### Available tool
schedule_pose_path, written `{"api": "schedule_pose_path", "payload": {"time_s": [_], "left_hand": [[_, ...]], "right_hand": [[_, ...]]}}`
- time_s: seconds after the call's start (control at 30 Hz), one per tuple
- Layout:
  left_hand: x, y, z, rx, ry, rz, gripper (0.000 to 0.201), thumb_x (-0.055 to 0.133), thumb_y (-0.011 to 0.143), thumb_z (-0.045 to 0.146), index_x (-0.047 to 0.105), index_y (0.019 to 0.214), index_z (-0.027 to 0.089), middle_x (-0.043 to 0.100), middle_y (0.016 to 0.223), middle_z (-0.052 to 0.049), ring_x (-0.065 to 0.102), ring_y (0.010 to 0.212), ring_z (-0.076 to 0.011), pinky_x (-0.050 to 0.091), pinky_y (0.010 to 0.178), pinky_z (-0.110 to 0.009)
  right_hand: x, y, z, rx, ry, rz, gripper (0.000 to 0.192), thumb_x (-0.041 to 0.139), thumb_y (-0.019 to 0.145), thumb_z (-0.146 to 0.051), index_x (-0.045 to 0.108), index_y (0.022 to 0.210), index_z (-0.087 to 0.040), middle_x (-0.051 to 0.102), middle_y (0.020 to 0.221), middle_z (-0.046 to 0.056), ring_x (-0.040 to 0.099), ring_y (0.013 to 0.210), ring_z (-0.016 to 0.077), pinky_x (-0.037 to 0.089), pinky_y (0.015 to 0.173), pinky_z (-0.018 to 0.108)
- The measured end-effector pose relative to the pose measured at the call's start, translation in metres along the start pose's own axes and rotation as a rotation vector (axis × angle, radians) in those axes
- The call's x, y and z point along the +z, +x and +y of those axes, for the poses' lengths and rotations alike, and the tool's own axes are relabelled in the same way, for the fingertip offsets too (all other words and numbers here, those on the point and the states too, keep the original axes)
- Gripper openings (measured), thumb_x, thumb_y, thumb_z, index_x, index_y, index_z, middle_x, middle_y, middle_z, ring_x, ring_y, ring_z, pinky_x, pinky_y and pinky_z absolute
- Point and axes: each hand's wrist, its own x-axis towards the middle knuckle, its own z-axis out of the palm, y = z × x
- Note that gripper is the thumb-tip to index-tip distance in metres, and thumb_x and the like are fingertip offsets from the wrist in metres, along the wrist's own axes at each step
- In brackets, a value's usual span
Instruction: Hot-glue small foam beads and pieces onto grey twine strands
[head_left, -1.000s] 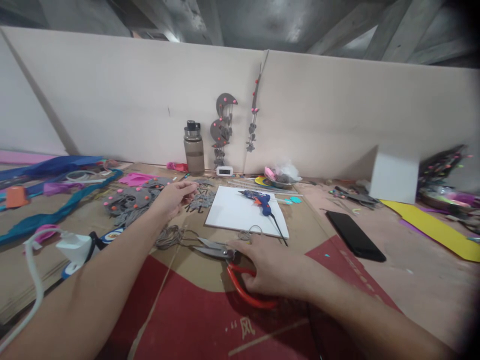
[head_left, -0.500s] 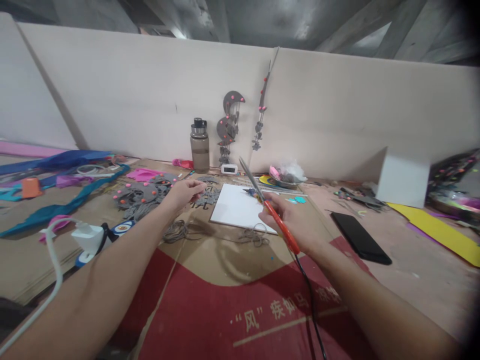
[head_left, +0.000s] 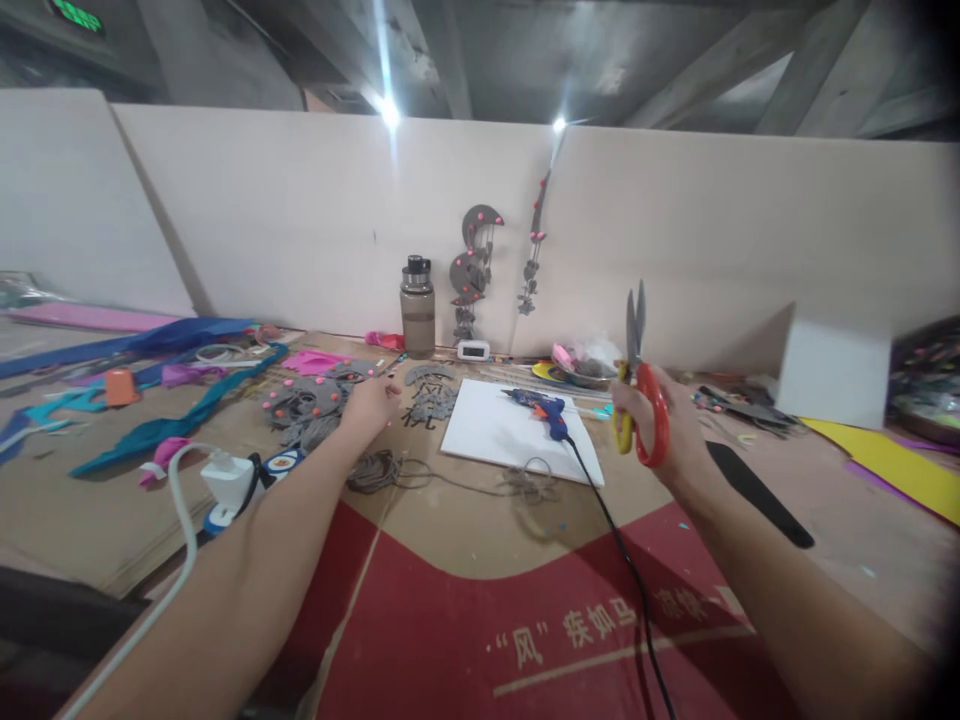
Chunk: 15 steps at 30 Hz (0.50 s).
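My right hand (head_left: 664, 415) grips a pair of scissors (head_left: 635, 345) with red and yellow handles. The blades point up and stand slightly apart. Forward on the left, my left hand (head_left: 371, 408) has its fingers drawn together beside a heap of grey felt pieces (head_left: 304, 400) dotted with pink and orange balls. Whatever the fingertips may pinch is too small to make out. Between the hands, a blue glue gun (head_left: 536, 405) lies on a white board (head_left: 480, 440). Loose grey cord (head_left: 375, 472) trails across the cardboard in front of the board.
A water bottle (head_left: 418, 310) stands against the white partition (head_left: 300, 220), where grey moon-shaped hangings (head_left: 480, 225) hang. A black phone (head_left: 757, 495) lies right, partly behind my forearm. A white plug (head_left: 229, 482) and cable lie left. The glue gun's black cord (head_left: 626, 560) runs toward me.
My right hand has moved right with the scissors, which now point upward and show both handles. The glue gun has come into full view. My left hand has shifted slightly down; the view has tilted up.
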Motion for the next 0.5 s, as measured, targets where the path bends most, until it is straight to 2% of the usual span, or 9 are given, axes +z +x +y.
{"api": "schedule_pose_path", "payload": {"time_s": [0.07, 0.17, 0.27, 0.37, 0.5], "left_hand": [[0.001, -0.001, 0.0, 0.012, 0.048, -0.013, 0.011, 0.063, 0.057, 0.012, 0.067, 0.062, 0.02, 0.064, 0.065, -0.006, 0.056, 0.06, -0.019, 0.039, 0.059, -0.026], [0.001, -0.002, 0.001, 0.017, 0.099, -0.028, 0.009, 0.064, 0.054, 0.012, 0.065, 0.058, 0.02, 0.064, 0.064, -0.007, 0.058, 0.066, -0.0212, 0.038, 0.064, -0.027], [0.001, -0.003, 0.003, 0.019, 0.132, -0.051, 0.007, 0.066, 0.055, 0.017, 0.065, 0.061, 0.021, 0.067, 0.071, -0.009, 0.059, 0.07, -0.0229, 0.038, 0.064, -0.027], [0.001, -0.002, 0.004, 0.027, 0.221, -0.083, 0.012, 0.065, 0.059, 0.026, 0.068, 0.071, 0.022, 0.069, 0.08, -0.01, 0.061, 0.076, -0.0243, 0.039, 0.064, -0.027], [0.003, -0.002, 0.002, 0.047, 0.307, -0.119, 0.025, 0.06, 0.065, 0.033, 0.069, 0.085, 0.02, 0.069, 0.095, -0.014, 0.062, 0.085, -0.0277, 0.041, 0.067, -0.029]], "right_hand": [[-0.009, 0.005, 0.014, 0.098, -0.065, -0.015, 0.031, 0.054, 0.074, -0.046, 0.055, 0.091, -0.02, 0.048, 0.057, -0.003, 0.043, 0.047, 0.0116, 0.036, 0.045, 0.025], [-0.026, 0.008, 0.033, 0.212, -0.204, -0.137, 0.043, 0.054, 0.072, -0.045, 0.056, 0.106, -0.018, 0.056, 0.059, -0.001, 0.048, 0.045, 0.014, 0.036, 0.045, 0.027], [-0.045, 0.004, 0.047, 0.147, -0.474, -0.138, 0.04, 0.056, 0.069, -0.042, 0.062, 0.1, -0.019, 0.066, 0.076, 0.007, 0.059, 0.065, 0.0227, 0.042, 0.058, 0.033], [-0.063, -0.006, 0.055, 0.05, -0.665, -0.225, 0.028, 0.058, 0.069, -0.041, 0.067, 0.085, -0.02, 0.068, 0.093, 0.012, 0.06, 0.088, 0.0296, 0.043, 0.072, 0.038], [-0.075, -0.022, 0.064, 0.168, -0.798, -0.341, 0.031, 0.052, 0.075, -0.044, 0.068, 0.088, -0.022, 0.069, 0.094, 0.012, 0.061, 0.086, 0.0304, 0.043, 0.073, 0.039]]}}
